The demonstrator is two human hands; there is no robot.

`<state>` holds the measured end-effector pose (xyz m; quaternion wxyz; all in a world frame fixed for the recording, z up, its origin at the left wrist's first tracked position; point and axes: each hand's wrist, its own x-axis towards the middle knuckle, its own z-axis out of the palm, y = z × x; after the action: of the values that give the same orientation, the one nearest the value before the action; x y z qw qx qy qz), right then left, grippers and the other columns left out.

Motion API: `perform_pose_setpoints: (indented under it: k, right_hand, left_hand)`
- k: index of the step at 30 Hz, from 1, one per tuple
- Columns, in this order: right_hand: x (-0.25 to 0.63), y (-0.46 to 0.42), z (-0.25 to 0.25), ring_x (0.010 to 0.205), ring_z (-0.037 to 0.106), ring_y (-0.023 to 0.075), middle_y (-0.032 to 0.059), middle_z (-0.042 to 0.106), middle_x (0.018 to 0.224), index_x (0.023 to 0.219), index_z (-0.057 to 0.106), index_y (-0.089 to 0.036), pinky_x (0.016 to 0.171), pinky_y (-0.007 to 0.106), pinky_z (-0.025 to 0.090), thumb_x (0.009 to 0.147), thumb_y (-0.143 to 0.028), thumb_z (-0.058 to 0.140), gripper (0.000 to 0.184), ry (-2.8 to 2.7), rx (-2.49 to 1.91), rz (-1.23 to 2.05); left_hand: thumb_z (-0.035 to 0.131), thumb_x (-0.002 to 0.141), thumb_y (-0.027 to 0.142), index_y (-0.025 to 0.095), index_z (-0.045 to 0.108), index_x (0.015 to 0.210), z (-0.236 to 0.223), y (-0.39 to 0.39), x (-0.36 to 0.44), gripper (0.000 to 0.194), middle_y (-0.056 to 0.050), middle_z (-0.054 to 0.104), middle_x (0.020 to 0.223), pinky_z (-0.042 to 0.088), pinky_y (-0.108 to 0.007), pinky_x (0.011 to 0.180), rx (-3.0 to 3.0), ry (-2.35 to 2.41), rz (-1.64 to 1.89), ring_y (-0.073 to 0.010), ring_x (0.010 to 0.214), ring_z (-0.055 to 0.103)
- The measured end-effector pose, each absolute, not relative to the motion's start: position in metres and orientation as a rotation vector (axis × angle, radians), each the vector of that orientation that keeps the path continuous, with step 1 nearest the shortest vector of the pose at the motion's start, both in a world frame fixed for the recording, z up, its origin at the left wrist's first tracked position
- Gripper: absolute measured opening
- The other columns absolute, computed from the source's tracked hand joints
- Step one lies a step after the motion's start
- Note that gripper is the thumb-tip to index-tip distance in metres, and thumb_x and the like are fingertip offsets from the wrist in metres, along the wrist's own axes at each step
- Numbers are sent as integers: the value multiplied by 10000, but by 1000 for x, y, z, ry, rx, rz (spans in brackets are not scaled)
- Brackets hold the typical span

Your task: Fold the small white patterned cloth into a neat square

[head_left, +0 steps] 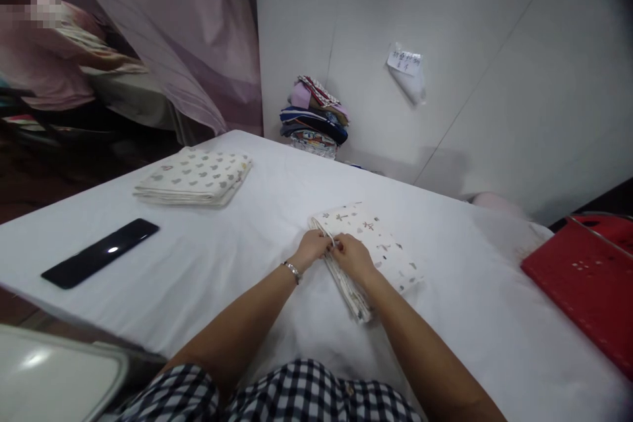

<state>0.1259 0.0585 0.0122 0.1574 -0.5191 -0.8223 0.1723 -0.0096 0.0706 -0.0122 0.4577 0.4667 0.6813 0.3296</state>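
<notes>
A folded white cloth (pixel 386 247) with small printed motifs lies on the white-covered table (pixel 208 264) in front of me. My left hand (pixel 312 247), with a bracelet at the wrist, pinches the layered left edge of this cloth. Close beside it, my right hand (pixel 354 257) is closed on the same edge, and its forearm passes over the cloth's near part. Between the fingertips a thin pale strip of the edge shows. The fingertips are partly hidden, so the exact grip is hard to make out.
On the table's left are another folded patterned cloth (pixel 198 177) and a black, shiny flat object (pixel 101 254). A red plastic basket (pixel 583 277) stands at the right edge. Stacked fabrics (pixel 314 115) sit behind the table by the wall. A person (pixel 49 66) works beyond the pink curtain (pixel 212 26).
</notes>
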Motion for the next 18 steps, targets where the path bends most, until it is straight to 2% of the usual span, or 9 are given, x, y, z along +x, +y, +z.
perform_pose_setpoints:
  k: [3,8,18]
  right_hand:
    - [125,58,9,791,526,139,32,609,870,920,612,-182,710,235,351,831,-172,456,180,-2320,-1470,469]
    - [125,63,1,781,536,149,32,620,849,882,626,-187,707,249,368,821,-184,472,166,-2275,-1433,467]
    - [123,56,-10,843,561,164,34,625,925,1008,606,-207,752,261,404,838,-210,457,226,-2236,-1357,399]
  left_hand:
    - [543,663,223,170,491,564,-15,69,-10,125,43,443,405,322,-206,395,1097,1655,850,-98,377,452]
    - [544,669,204,173,466,544,-15,66,-9,150,60,399,375,290,-195,375,1040,1624,907,-83,351,422]
    - [515,700,197,164,490,554,-17,60,-8,151,42,448,400,309,-200,379,1007,1555,995,-86,357,438]
